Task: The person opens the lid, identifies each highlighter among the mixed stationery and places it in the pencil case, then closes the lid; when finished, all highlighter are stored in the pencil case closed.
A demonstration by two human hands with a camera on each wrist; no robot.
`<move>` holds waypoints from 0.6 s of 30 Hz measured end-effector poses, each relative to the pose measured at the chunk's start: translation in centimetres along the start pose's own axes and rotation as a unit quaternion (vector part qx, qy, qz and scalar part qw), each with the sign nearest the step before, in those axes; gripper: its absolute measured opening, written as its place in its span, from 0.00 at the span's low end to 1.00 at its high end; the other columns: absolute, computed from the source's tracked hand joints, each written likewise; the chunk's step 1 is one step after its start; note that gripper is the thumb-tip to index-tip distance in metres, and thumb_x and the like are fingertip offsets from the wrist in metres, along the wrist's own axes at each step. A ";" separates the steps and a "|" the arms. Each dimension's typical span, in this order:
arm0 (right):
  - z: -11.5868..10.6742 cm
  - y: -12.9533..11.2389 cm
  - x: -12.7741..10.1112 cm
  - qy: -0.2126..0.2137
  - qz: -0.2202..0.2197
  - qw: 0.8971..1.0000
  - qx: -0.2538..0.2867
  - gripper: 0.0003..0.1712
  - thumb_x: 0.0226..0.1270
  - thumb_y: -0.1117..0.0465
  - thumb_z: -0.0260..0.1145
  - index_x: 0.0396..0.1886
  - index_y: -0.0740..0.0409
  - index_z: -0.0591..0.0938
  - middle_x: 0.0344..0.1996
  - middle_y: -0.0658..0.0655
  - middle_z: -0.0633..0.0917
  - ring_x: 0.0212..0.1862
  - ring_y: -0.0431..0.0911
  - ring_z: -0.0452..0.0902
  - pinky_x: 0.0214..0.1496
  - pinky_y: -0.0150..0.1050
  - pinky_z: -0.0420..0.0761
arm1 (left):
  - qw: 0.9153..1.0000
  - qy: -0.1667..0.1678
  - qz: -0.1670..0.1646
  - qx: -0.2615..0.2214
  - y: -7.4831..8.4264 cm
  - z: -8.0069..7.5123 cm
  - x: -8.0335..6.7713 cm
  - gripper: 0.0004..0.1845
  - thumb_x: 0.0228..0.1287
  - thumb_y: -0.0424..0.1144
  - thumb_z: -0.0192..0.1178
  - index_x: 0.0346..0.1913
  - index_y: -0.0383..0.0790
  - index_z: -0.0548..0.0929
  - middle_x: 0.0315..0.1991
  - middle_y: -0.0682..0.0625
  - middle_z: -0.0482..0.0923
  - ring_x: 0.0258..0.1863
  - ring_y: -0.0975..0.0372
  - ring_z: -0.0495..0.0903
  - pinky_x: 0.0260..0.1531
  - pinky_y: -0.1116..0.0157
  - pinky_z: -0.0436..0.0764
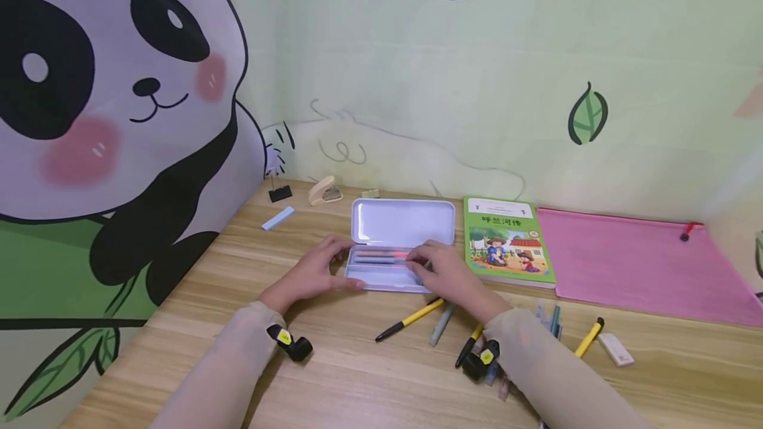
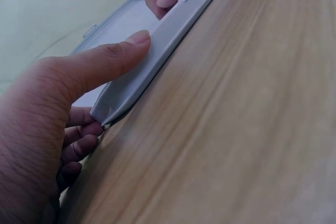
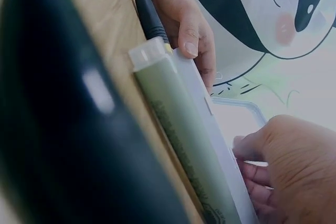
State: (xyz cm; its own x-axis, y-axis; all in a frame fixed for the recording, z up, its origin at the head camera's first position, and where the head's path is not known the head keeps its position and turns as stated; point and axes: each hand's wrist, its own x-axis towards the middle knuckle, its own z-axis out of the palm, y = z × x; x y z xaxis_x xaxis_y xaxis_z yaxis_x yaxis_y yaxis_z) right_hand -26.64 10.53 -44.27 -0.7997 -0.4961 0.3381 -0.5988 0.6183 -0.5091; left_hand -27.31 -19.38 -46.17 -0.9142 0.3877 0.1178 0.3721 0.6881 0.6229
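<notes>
An open white pencil case (image 1: 387, 278) lies on the table with its lid (image 1: 402, 222) tilted back. Several pens (image 1: 378, 259), some with pink parts, lie side by side in its rear compartment. My left hand (image 1: 316, 269) grips the case's left end. In the left wrist view its thumb (image 2: 118, 59) presses the front wall while the fingers (image 2: 79, 148) curl round the corner. My right hand (image 1: 444, 271) reaches into the right half, curled fingers at the right end of a pen. The case's wall hides the right fingertips in the right wrist view.
Before the case lie a yellow-and-black pen (image 1: 411, 318) and a grey-green marker (image 1: 442, 324); more pens lie under the right forearm. An eraser (image 1: 616, 349), green book (image 1: 507, 243) and pink pouch (image 1: 632, 263) are to the right. A stapler (image 1: 325, 190) and binder clip (image 1: 280, 193) stand behind left.
</notes>
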 end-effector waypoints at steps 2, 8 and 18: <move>-0.5 -0.3 0.1 0.007 -0.004 1.000 0.022 0.07 0.72 0.61 0.66 0.43 0.57 0.87 0.36 0.50 0.85 0.38 0.41 0.80 0.41 0.36 0.82 | 1.000 0.001 0.000 0.002 -0.1 0.0 0.0 0.49 0.44 0.67 0.75 0.70 0.50 0.73 0.58 0.52 0.71 0.55 0.58 0.72 0.62 0.52 0.71; -3.6 -1.5 0.0 0.023 -0.015 0.999 0.046 0.09 0.73 0.60 0.64 0.43 0.60 0.87 0.36 0.51 0.88 0.39 0.43 0.84 0.45 0.42 0.84 | 1.000 0.002 0.004 0.004 -0.4 0.2 0.1 0.49 0.44 0.68 0.75 0.69 0.51 0.73 0.54 0.53 0.71 0.52 0.59 0.72 0.58 0.54 0.72; -8.2 -1.5 -2.2 0.017 -0.004 0.999 0.042 0.10 0.71 0.57 0.68 0.45 0.56 0.89 0.39 0.49 0.89 0.42 0.43 0.85 0.46 0.45 0.85 | 1.000 0.002 0.003 0.006 -0.3 0.1 0.1 0.49 0.44 0.68 0.75 0.69 0.50 0.73 0.55 0.53 0.71 0.52 0.59 0.71 0.58 0.54 0.73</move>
State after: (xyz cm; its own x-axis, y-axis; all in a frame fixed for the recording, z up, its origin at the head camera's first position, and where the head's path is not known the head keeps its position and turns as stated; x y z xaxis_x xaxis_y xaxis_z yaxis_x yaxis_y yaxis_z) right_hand -24.33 15.68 -37.73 -0.7965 -0.4791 0.3688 -0.6009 0.5600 -0.5704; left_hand -27.47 -19.48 -46.39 -0.9124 0.3898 0.1247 0.3796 0.6925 0.6135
